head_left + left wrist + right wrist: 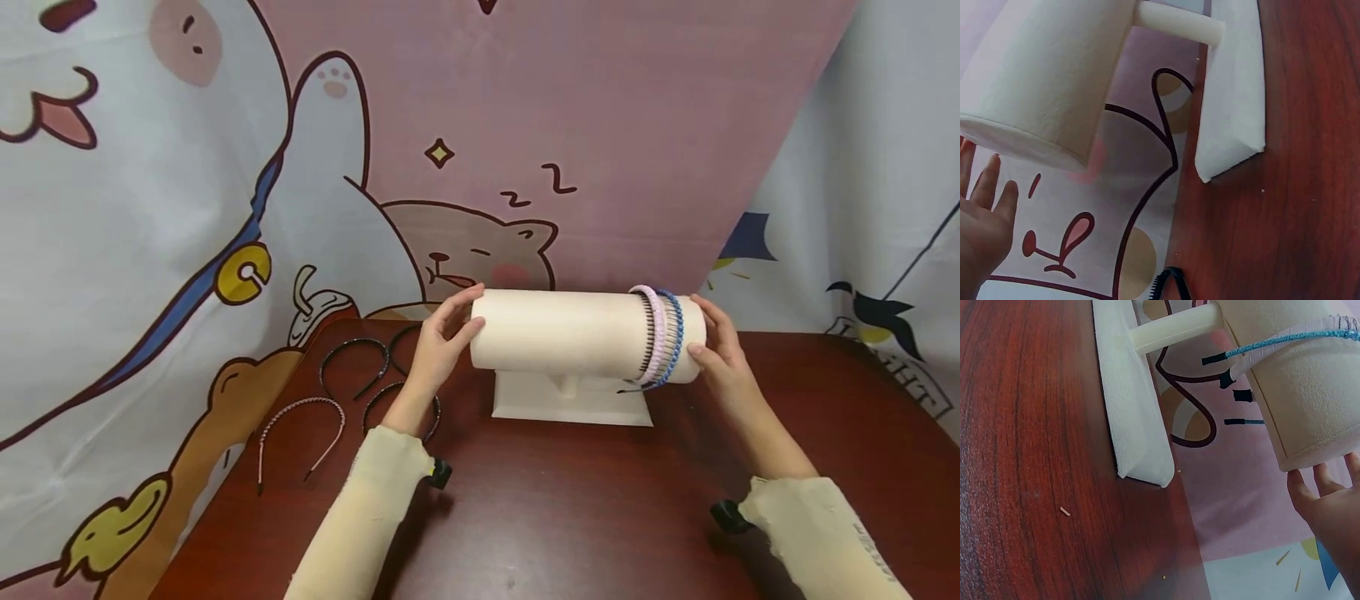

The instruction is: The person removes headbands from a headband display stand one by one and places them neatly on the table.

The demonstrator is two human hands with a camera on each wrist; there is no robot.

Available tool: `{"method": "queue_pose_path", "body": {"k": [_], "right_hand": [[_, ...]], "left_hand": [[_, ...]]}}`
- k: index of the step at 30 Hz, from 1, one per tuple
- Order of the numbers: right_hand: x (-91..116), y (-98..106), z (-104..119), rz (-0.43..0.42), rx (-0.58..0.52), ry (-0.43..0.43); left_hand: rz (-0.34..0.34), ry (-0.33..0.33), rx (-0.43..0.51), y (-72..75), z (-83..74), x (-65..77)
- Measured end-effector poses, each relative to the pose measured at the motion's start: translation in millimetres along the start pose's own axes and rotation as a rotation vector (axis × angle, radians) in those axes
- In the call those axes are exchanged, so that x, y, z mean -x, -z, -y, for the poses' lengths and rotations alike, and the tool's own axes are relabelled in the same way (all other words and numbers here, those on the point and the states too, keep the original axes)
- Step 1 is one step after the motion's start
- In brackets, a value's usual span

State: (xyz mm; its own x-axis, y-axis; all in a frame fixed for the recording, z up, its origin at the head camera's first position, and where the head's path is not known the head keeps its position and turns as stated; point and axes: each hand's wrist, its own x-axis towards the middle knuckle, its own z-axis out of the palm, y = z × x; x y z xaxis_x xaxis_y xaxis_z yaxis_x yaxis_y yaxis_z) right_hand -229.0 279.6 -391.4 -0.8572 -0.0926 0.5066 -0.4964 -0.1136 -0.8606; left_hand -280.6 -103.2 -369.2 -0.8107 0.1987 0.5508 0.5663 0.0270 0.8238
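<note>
Head view: counter (pixel 570 508) carries everything. Padded cream roll (pixel 555 329) sits crosswise near the far edge, raised on a stem (pixel 569 387) over a flat base (pixel 525 402) at 6 o'clock. Hands apart: left hand (pixel 437 348) at the roll's 9 o'clock end, right hand (pixel 729 367) at 3 o'clock, fingertips against the ends, neither wrapped round it. Pressure: can't tell. Pale pink headband (pixel 659 333) and blue headband (pixel 680 333) sit on the roll near the 3 o'clock end; three black headbands (pixel 356 340) and a pinkish braided headband (pixel 307 401) lie at about 8 o'clock from it. Reads to me as steadying or squaring the roll. Do it with equal push both sides, ends level; one narrow stem probably tips or twists if one hand leads. Right fingers should clear the blue headband; it's closest. Smallest thing to watch: black tips (pixel 1244 395) hanging under the roll, likely snag points.
</note>
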Motion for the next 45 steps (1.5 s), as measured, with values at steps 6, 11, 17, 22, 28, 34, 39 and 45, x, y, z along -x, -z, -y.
{"method": "queue_pose_path", "body": {"k": [6,11,17,22,28,34,39,45], "right_hand": [[1.3,2.0,-0.2,0.004,0.011,-0.001],[0.6,6.1,5.2,0.014,0.076,-0.018],[5.2,15.6,19.0,0.024,0.450,-0.055],[14.1,12.8,27.2,-0.080,0.643,-0.077],[23.6,3.9,41.9,-0.205,0.697,-0.039],[29.9,-7.6,57.2,-0.309,0.679,-0.003],[38.4,-16.8,62.0,-0.315,0.647,-0.030],[48.2,-24.1,55.3,-0.231,0.619,-0.016]], "left_hand": [[-0.035,0.009,0.042,-6.7,-17.2,2.1],[-0.039,0.026,0.048,-8.8,-27.1,3.6],[-0.029,0.031,0.029,-9.5,-28.9,4.8],[-0.033,0.036,0.024,-8.6,-29.3,6.3],[-0.039,0.037,0.020,-6.6,-17.8,6.0],[-0.051,0.015,0.024,-4.4,1.2,3.8],[-0.049,0.002,0.009,-3.9,1.6,3.3],[-0.046,-0.005,0.003,-4.3,1.5,1.9]]}}
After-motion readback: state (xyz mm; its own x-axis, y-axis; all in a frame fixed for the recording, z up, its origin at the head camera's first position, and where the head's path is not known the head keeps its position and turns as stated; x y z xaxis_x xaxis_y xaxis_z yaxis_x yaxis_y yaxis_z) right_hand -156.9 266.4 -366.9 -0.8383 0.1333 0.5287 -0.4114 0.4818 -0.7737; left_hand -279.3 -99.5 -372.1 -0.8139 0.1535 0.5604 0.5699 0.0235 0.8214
